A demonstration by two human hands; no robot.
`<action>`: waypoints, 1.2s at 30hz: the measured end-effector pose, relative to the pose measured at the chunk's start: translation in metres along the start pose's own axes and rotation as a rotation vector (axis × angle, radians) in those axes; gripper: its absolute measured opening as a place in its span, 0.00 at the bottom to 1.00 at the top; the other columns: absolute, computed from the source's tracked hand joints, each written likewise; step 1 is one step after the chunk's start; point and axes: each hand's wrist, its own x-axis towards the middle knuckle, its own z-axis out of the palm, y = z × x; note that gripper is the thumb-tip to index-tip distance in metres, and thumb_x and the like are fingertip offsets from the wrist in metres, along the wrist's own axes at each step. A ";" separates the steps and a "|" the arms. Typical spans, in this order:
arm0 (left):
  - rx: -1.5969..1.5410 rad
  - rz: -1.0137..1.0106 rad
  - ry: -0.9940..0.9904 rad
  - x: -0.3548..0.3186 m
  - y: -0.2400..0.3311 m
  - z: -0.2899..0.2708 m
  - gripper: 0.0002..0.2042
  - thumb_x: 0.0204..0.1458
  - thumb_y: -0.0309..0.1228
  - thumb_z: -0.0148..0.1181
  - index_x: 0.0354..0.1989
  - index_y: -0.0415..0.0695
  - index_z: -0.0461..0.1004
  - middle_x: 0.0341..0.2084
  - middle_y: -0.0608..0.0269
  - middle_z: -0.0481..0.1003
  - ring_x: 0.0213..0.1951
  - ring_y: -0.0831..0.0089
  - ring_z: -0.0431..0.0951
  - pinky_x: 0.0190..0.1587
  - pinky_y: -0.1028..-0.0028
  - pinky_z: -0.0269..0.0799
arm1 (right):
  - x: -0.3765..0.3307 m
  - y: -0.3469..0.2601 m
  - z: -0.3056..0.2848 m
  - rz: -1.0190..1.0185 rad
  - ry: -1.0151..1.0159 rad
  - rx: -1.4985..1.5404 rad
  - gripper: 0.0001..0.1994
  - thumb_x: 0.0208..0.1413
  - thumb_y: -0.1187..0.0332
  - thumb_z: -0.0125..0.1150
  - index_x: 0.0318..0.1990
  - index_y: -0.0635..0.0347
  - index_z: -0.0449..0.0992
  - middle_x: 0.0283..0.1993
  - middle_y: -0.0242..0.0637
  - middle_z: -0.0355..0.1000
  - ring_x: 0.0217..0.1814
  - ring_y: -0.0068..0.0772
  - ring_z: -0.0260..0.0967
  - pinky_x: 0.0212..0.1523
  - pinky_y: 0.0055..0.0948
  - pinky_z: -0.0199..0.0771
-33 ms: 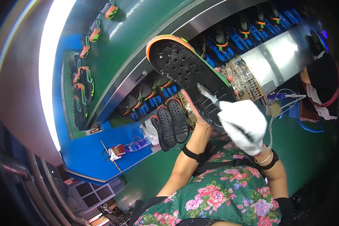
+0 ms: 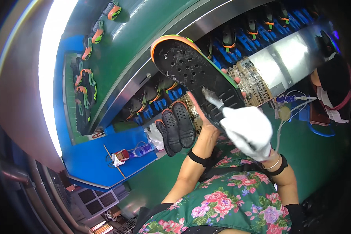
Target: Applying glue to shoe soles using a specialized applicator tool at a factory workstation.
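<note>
A black shoe sole (image 2: 185,64) with round holes and ribbed slots, edged in orange and green, is tilted up in front of me. My bare left hand (image 2: 208,121) grips it from beneath, with the thumb along its left edge and fingertips showing over the right edge. In a white glove, my right hand (image 2: 250,130) is closed around a small brush (image 2: 214,98). The brush's pale, wet-looking bristles touch the sole just above its ribbed part. The glove hides most of the handle and the sole's lower right end.
Several black insole-shaped pieces (image 2: 177,126) lean at the left beside a crumpled white glove (image 2: 155,136). A blue table (image 2: 89,160) holds a bottle (image 2: 143,150) and a red container (image 2: 122,155). Shoes ride a green conveyor (image 2: 132,39); a metal rail (image 2: 175,32) runs behind the sole.
My right hand and the brush have shifted slightly left and down along the sole. My left hand and the sole stay nearly still.
</note>
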 end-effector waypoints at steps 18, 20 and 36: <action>-0.041 -0.159 -0.212 0.004 0.023 -0.028 0.53 0.49 0.74 0.58 0.76 0.51 0.54 0.66 0.32 0.66 0.61 0.25 0.70 0.57 0.34 0.76 | -0.020 0.002 -0.003 0.472 0.130 0.420 0.08 0.53 0.78 0.72 0.40 0.64 0.85 0.45 0.43 0.84 0.43 0.36 0.82 0.44 0.33 0.81; 0.025 -0.134 -0.147 0.003 0.025 -0.030 0.53 0.49 0.74 0.59 0.76 0.50 0.55 0.67 0.34 0.64 0.61 0.28 0.70 0.56 0.32 0.74 | -0.020 0.000 -0.004 0.155 0.029 0.143 0.11 0.47 0.80 0.74 0.38 0.58 0.86 0.41 0.43 0.84 0.39 0.39 0.81 0.43 0.34 0.80; 0.157 -0.304 -0.077 -0.013 0.052 -0.023 0.61 0.48 0.75 0.58 0.79 0.42 0.45 0.76 0.44 0.51 0.66 0.30 0.66 0.60 0.41 0.77 | -0.016 0.004 -0.011 0.225 -0.242 0.554 0.09 0.48 0.76 0.75 0.39 0.56 0.88 0.43 0.39 0.85 0.41 0.36 0.82 0.42 0.33 0.81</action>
